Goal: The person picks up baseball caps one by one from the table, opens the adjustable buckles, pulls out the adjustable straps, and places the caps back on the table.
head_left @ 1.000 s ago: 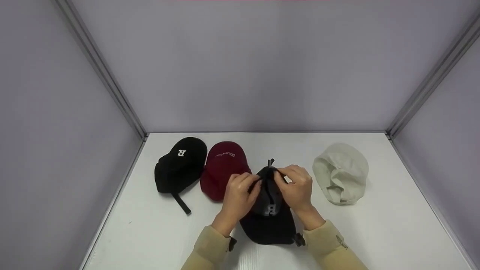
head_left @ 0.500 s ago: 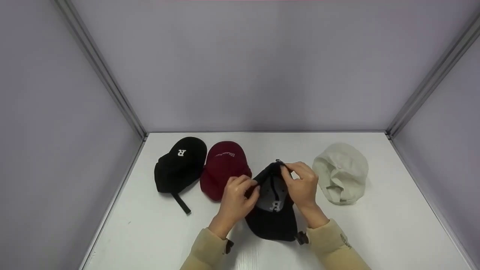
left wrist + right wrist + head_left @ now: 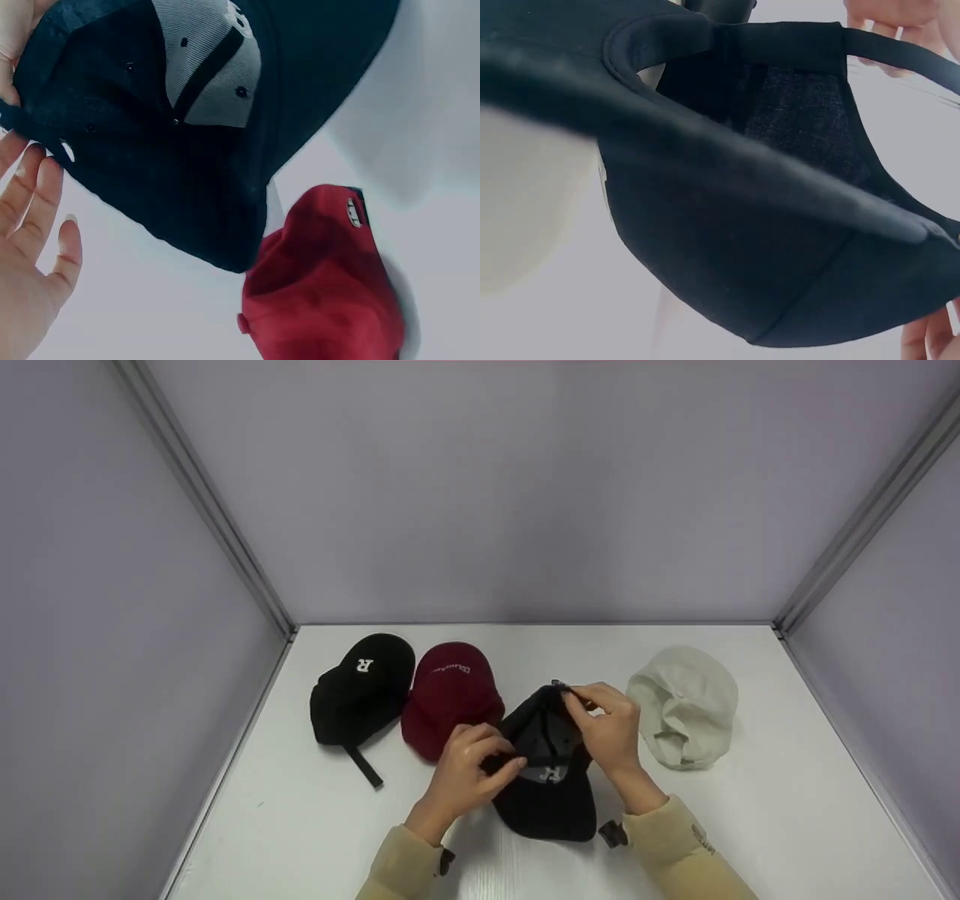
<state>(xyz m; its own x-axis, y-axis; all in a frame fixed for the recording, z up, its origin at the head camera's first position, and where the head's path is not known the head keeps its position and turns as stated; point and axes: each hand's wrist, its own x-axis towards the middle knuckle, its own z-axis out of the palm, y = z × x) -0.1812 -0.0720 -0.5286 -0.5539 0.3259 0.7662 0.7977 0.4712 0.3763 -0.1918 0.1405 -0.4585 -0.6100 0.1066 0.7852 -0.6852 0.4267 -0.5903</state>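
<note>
A black baseball cap (image 3: 544, 814) is tipped with its brim towards me and its inside showing. My right hand (image 3: 611, 727) pinches the back rim between thumb and fingers. At the cap's left side is my left hand (image 3: 465, 772), thumb and index finger apart. The left wrist view shows its fingers (image 3: 34, 191) extended along the rim of the black cap (image 3: 150, 180), with the thumb hidden. In the right wrist view the closure strap (image 3: 900, 51) spans the back opening, and part of my left hand (image 3: 907, 19) appears behind it.
A red cap (image 3: 450, 682) lies just left of the hands, touching another black cap (image 3: 367, 682) whose loose strap (image 3: 364, 765) trails on the white table (image 3: 247, 817). A pale cap (image 3: 686, 705) is on the right. Grey panels (image 3: 525, 495) enclose the back and sides.
My right hand has shifted slightly right with the cap's back rim. The left hand has come down from the back rim towards me, its fingers loosening. The other caps stay put.
</note>
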